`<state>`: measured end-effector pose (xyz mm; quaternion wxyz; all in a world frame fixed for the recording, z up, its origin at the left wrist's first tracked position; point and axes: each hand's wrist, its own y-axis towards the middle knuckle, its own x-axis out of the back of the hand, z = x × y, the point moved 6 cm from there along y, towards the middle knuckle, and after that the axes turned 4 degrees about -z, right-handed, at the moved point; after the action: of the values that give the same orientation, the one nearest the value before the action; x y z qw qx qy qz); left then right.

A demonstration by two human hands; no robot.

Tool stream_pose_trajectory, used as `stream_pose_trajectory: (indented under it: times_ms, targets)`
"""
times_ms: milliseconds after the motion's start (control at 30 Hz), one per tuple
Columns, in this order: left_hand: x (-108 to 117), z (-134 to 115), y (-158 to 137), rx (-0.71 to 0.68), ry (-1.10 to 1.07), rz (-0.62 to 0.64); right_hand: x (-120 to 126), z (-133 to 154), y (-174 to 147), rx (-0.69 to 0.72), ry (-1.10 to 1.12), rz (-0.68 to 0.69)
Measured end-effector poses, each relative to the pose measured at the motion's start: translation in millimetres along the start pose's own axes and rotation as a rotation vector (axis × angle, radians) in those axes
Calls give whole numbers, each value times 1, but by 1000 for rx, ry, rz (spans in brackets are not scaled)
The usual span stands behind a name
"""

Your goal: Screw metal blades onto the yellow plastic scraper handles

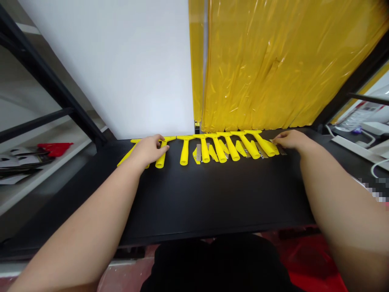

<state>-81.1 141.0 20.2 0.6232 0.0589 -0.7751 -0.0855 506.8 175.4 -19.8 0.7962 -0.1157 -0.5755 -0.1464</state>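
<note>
A row of yellow T-shaped squeegee handles (184, 152) lies along the back of the black table, heads away from me. My left hand (148, 150) is at the left end, thumb and fingers around one yellow squeegee handle (160, 159) and partly covering its neighbours. Among the handles to the right lie smaller yellow pieces (212, 153) and flat metal blades (198, 153). At the right end my right hand (288, 140) has its fingertips closed beside the last yellow handle (267, 147); what they hold, if anything, is hidden. A metal strip (282, 150) lies below those fingertips.
Behind the row stand a white panel (130, 69) and yellow plastic sheeting (267, 65). The black tabletop (212, 194) stretches toward me. A shelf with a red item (56, 149) is on the left; a white cable (375, 166) is on the right.
</note>
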Motion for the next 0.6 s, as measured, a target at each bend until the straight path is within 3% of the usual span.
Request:
stream_pose_trajectory:
  times_ms: [233,600]
  targets:
    - [-9,0,-1,26,71,43,11,1,-2,-26,1,-158]
    - [-10,14,4,54,74,80,8,3,0,-7,1,-154]
